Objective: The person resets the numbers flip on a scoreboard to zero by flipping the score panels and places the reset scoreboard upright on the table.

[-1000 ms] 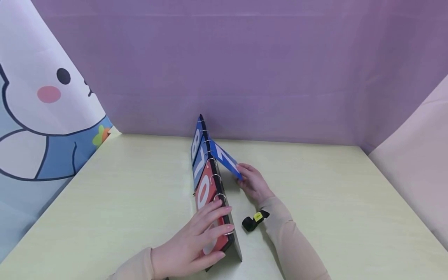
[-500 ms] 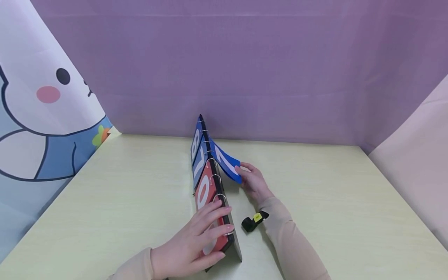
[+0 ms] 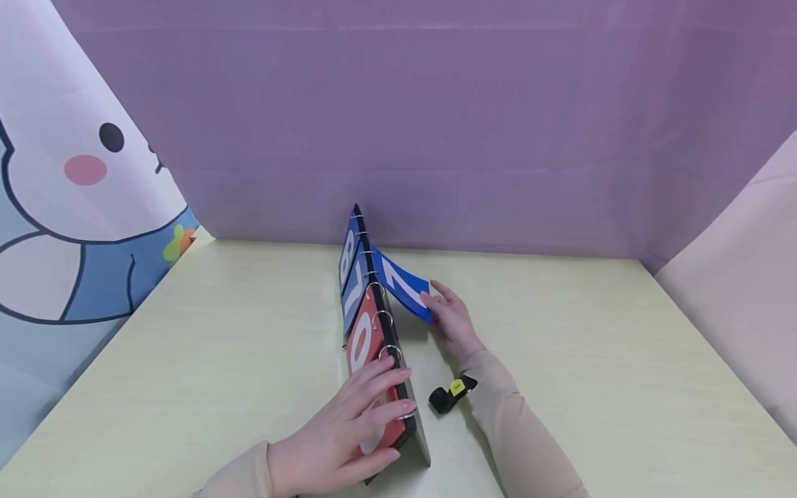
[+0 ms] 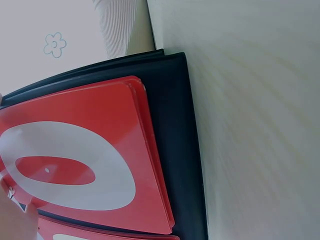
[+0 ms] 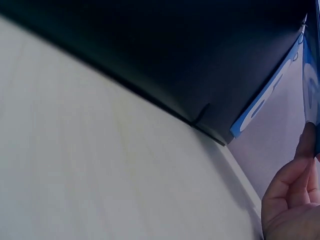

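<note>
A flip scoreboard [image 3: 394, 332] stands tent-like on the table, its red and blue number cards hung on metal rings. My left hand [image 3: 336, 429] rests on its near end, fingers spread over a red card and the black top edge. In the left wrist view a red card with a white 0 [image 4: 80, 165] fills the left side. On the far side my right hand [image 3: 454, 321] pinches the free end of a raised blue card [image 3: 401, 283], which bows outward. The right wrist view shows those fingers [image 5: 290, 185] at the card's edge, beside the dark board.
A small black item with a yellow label [image 3: 453, 394] is by the right sleeve. The pale table [image 3: 591, 373] meets a purple backdrop [image 3: 498, 138] behind. A cartoon-printed cloth [image 3: 81, 207] hangs at the left.
The raised blue card was straighter a second ago and now bends. My right fingers have shifted slightly at its edge, the forefinger lifting. My left hand stays in place.
</note>
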Demonstrator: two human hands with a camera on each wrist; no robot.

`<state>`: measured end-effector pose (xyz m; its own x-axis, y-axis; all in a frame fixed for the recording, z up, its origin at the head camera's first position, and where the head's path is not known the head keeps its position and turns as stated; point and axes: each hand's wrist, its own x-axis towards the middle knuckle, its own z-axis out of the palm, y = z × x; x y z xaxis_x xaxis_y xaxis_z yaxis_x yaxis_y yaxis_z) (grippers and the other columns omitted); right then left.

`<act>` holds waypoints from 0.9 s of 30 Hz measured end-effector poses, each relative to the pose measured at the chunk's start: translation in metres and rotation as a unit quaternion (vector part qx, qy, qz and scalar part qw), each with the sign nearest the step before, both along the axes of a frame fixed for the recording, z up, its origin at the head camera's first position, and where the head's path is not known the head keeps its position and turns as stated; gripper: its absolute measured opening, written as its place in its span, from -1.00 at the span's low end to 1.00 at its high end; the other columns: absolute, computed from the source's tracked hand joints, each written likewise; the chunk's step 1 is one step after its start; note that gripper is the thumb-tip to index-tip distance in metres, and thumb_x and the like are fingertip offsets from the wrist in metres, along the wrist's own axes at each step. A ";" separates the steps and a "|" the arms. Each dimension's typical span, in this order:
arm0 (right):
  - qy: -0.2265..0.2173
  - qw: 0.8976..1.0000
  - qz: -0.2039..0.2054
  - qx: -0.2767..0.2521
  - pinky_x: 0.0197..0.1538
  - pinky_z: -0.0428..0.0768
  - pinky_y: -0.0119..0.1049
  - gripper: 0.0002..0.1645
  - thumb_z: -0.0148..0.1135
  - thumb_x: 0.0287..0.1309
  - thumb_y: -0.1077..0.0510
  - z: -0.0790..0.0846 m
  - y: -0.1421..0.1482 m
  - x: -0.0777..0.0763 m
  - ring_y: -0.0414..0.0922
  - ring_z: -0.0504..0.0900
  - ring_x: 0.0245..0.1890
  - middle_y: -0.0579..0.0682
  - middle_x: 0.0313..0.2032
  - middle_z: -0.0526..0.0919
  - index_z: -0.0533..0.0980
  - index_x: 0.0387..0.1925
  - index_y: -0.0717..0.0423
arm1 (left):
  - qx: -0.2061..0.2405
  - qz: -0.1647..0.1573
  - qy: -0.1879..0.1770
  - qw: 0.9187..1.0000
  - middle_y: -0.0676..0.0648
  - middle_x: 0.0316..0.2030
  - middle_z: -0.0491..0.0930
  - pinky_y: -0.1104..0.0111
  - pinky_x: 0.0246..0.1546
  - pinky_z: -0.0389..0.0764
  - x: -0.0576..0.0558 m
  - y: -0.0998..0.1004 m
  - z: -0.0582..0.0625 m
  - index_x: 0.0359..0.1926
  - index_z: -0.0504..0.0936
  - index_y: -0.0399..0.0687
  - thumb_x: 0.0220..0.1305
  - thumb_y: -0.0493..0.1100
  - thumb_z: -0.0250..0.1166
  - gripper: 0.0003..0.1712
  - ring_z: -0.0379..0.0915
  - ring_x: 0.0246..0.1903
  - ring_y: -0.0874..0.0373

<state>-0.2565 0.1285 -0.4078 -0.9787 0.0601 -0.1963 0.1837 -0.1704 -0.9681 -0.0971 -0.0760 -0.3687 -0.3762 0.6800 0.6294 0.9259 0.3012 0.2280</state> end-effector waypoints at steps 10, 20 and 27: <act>0.012 1.000 -0.010 -0.004 -0.46 0.43 -0.53 -0.40 0.15 0.22 0.19 0.002 0.000 0.001 -0.37 0.47 -0.61 -0.21 -0.59 0.52 0.33 0.30 0.08 | -0.005 0.002 -0.009 1.000 -0.14 0.35 0.15 0.03 0.23 0.29 0.000 0.000 0.000 0.26 0.27 0.04 0.31 0.03 0.12 -0.46 -0.04 0.39 -0.03; 0.026 0.984 0.015 -0.176 0.11 0.41 -0.39 -0.30 0.13 0.24 0.01 0.004 0.003 0.006 -0.19 0.44 0.01 -0.01 0.21 0.33 0.20 0.39 -0.11 | 0.007 -0.001 0.011 1.000 -0.18 0.32 0.19 0.07 0.28 0.23 0.000 0.001 -0.001 0.25 0.28 0.01 0.31 0.04 0.12 -0.46 -0.02 0.39 -0.05; 0.027 0.957 0.082 -0.276 0.17 0.32 -0.26 -0.43 -0.09 0.36 -0.01 0.009 0.006 0.009 -0.16 0.44 -0.01 -0.07 0.10 0.44 0.16 0.37 -0.16 | 0.014 -0.004 0.020 1.000 -0.17 0.33 0.18 0.11 0.32 0.16 -0.001 0.001 -0.002 0.24 0.30 0.00 0.32 0.04 0.11 -0.47 -0.03 0.39 -0.06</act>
